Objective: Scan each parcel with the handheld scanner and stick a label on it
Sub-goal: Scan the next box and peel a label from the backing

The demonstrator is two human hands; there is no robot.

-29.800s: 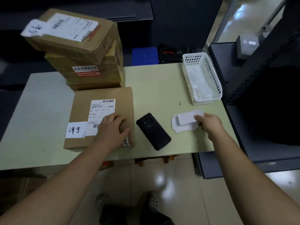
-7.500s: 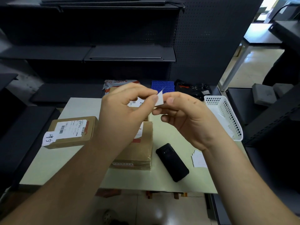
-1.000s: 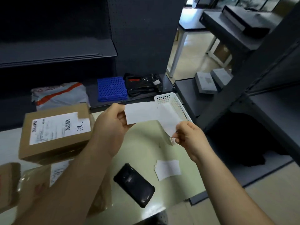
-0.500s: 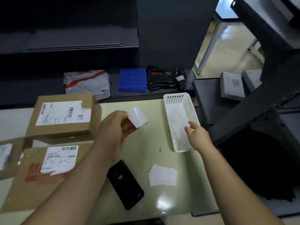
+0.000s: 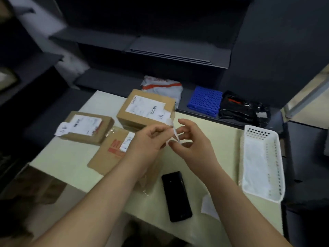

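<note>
Just above the worktop [image 5: 71,157], both hands meet at one label.
Near edge: black handheld scanner [image 5: 177,196] lying flat; loose label sheets [image 5: 208,205] to its right, partly hidden by the right forearm. Farther in: left hand [image 5: 151,139] pinches a small white label [image 5: 175,134]; right hand [image 5: 192,141], fingers loosely spread, is at the label's lower edge, but blur hides whether it grips. Flat parcel [image 5: 108,155] under the left forearm; small parcel [image 5: 85,127] to the left; box parcel [image 5: 146,109] farther back. White basket [image 5: 261,168] at right. Blue crate [image 5: 204,100] beyond.
</note>
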